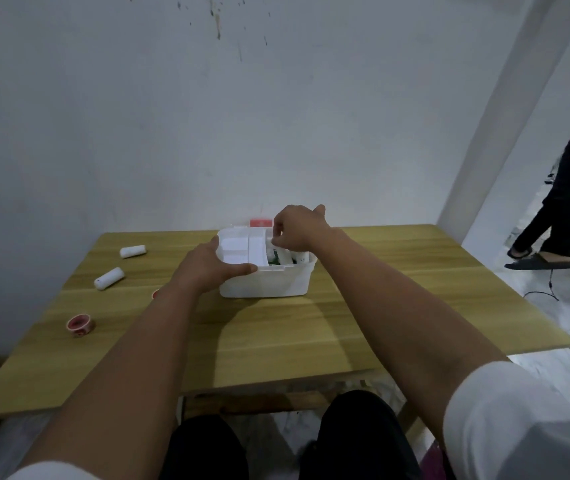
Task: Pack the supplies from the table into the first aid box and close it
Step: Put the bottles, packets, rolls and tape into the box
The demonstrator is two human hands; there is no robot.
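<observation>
The white first aid box stands open in the middle of the wooden table, with a white inner tray on top and a green item showing inside. My left hand grips the box's left front corner, thumb along the rim. My right hand hovers over the right side of the box, its fingers pinching something white that I cannot make out. Two white bandage rolls and a red tape roll lie at the left of the table.
A second red roll peeks out beside my left forearm. The box lid with a red label stands behind the box against the wall. A person's legs are at the far right on the floor, near cables.
</observation>
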